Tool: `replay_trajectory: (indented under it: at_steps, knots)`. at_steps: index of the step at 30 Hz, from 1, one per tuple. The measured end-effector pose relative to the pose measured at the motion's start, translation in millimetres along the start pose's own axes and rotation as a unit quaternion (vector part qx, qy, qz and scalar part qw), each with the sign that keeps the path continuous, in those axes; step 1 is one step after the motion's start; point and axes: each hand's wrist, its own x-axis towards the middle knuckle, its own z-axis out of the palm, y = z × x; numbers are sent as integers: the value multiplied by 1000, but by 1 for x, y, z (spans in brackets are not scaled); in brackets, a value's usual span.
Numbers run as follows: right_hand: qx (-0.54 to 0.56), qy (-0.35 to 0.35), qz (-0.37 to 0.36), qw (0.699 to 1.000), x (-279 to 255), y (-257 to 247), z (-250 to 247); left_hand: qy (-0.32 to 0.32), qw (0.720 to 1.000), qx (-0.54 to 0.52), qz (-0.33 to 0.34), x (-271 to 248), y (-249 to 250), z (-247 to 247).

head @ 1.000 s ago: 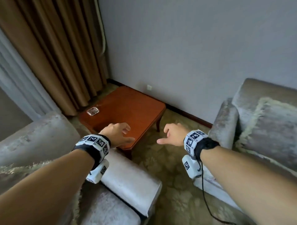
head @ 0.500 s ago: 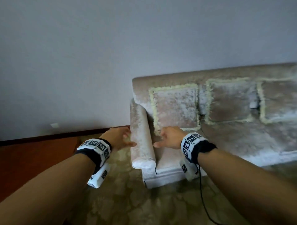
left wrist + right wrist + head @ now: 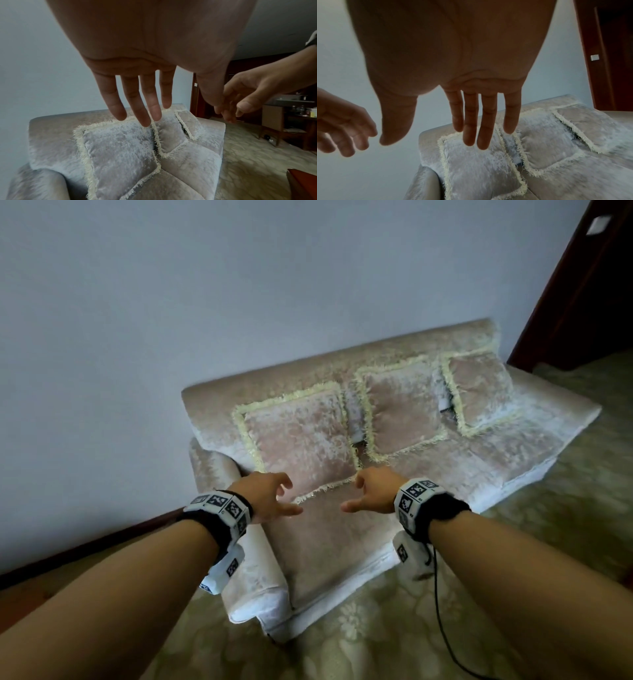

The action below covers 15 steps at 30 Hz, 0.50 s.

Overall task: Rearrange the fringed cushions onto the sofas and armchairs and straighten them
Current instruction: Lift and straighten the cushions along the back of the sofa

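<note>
A pale velvet sofa [image 3: 445, 474] stands against the wall with three fringed cushions leaning on its backrest. The left cushion [image 3: 298, 440] [image 3: 120, 152] [image 3: 479, 169] is nearest my hands, the middle cushion [image 3: 400, 409] [image 3: 169, 132] [image 3: 544, 143] beside it, and the right cushion [image 3: 479, 388] [image 3: 188, 123] [image 3: 594, 121] at the far end. My left hand [image 3: 270, 498] [image 3: 137, 97] hovers empty over the seat at the left cushion's lower left corner, fingers spread. My right hand [image 3: 368, 491] [image 3: 481, 119] hovers empty at its lower right corner, fingers loosely extended.
The sofa's left armrest [image 3: 246, 559] lies under my left wrist. Patterned carpet [image 3: 376, 645] covers the floor in front. A dark wooden door frame [image 3: 575, 285] stands at the right. A red-brown table corner [image 3: 303, 182] and wooden furniture [image 3: 274, 121] show in the left wrist view.
My view has swung right from the corner table to the sofa. Both hands have moved forward over the seat, close to the left cushion's lower edge.
</note>
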Motion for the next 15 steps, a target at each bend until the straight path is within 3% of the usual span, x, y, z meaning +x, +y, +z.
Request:
replay_trajectory:
  at_steps: [7,15]
  knots:
    - [-16,22,12,1000,59,-15,-28,-15,1000,4,0,71,-49,-39]
    - [-21,6,41,999,105,17,-64,-46,999,5,26,144,-36,-52]
